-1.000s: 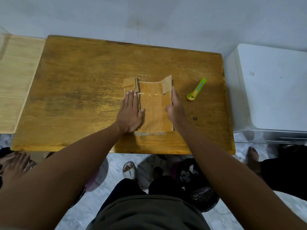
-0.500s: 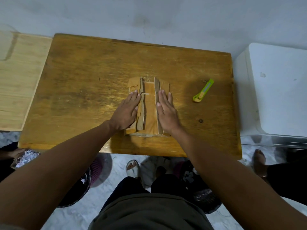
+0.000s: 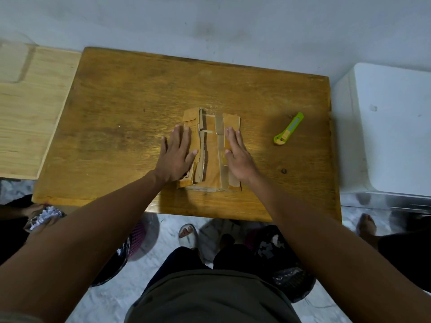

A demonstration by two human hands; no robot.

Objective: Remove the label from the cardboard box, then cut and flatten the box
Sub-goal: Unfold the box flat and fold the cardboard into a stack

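The cardboard box [image 3: 211, 150] lies just right of the frame's centre on the wooden table [image 3: 130, 108], folded down into a low stack of panels with strips of tape running along it; its long axis runs from the near table edge toward the top of the frame, nearly in line with both forearms. The left hand [image 3: 178, 155] rests flat on the left flaps, fingers straight and slightly spread, pointing up the frame along that axis. The right hand [image 3: 236, 155] lies the same way on the right flap, fingers straight and close together, holding nothing. The middle panel between the two hands is bare, and the left flaps sit slightly raised and uneven, so the flattening looks close to done but not settled; the press that would finish it is downward and inward from both sides, each hand being equally near its own flap. The green utility knife [image 3: 289, 129] lies well apart toward the right of the frame, its body slanting up to the right, nearer the right hand. No label can be made out on the visible faces.
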